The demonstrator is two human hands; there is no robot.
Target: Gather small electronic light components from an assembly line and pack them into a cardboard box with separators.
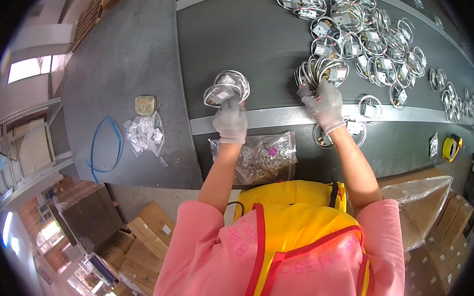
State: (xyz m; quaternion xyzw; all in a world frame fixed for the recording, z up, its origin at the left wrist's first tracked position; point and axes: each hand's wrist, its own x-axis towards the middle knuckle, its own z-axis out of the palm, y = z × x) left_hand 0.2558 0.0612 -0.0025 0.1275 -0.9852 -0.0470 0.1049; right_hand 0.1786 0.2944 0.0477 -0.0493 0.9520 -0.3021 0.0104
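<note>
My left hand point(230, 123), in a pale work glove, is closed around a small bunch of coiled-tube units point(228, 83), which look like thermostats: little metal boxes, each ringed by a whitish coil. My gloved right hand point(326, 107) grips a larger bunch of the same units point(322, 72) over the dark belt. Just below and right of that hand lie loose units point(370, 109), some on the metal strip. Between my forearms rests a clear plastic bag point(266, 157) full of small shiny parts, with a purple piece inside.
Many coiled units point(371, 42) are heaped on the belt at the far right. On the grey table point(130, 46) to my left are a brownish block point(145, 105), a small clear bag point(144, 132) and a blue strap point(107, 146). A yellow tape roll point(451, 148) lies right; cardboard boxes point(147, 229) stand below.
</note>
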